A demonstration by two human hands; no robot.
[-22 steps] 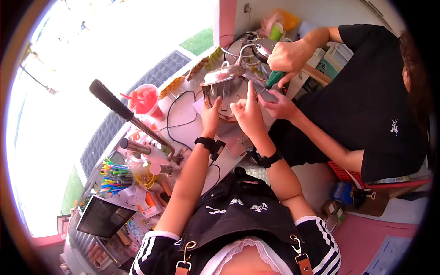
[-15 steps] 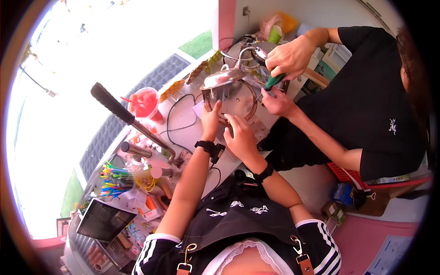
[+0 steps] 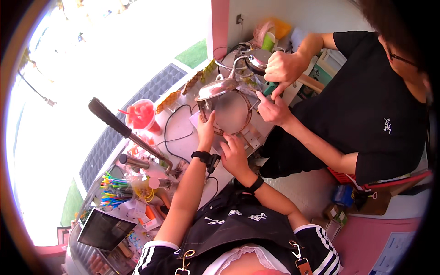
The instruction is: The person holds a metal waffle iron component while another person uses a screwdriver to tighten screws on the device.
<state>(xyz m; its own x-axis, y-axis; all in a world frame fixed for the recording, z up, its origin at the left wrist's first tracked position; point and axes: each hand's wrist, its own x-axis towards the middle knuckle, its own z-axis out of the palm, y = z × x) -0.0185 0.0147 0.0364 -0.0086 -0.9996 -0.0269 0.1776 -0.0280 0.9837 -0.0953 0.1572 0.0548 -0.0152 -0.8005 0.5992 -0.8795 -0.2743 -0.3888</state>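
Observation:
A round, shiny metal housing (image 3: 200, 112) with a domed cap (image 3: 217, 89) and a bent metal pipe tilts up from the counter. Its wide circular opening looks blurred inside. My left hand (image 3: 206, 130) grips the housing's left side, thumb up along the rim. At the lower rim is my right hand (image 3: 234, 153), fingers slightly bent and apart, fingertips at the edge. Across the counter a co-worker's hand (image 3: 285, 71) is closed over a green-handled tool (image 3: 270, 88), probably a screwdriver. Their other hand (image 3: 275, 110) is by its lower end, close to the housing.
Left of the housing stand a cup of red drink (image 3: 141, 117) and a long black-handled lever (image 3: 110, 118). Cables (image 3: 167, 142) run over the white counter. Colourful straws (image 3: 114, 189) and a dark screen (image 3: 106, 229) are nearer left. The co-worker stands close at right.
My right hand has drawn back from inside the opening to its lower rim. The co-worker's upper hand has turned over the green handle. The whole view has shifted slightly.

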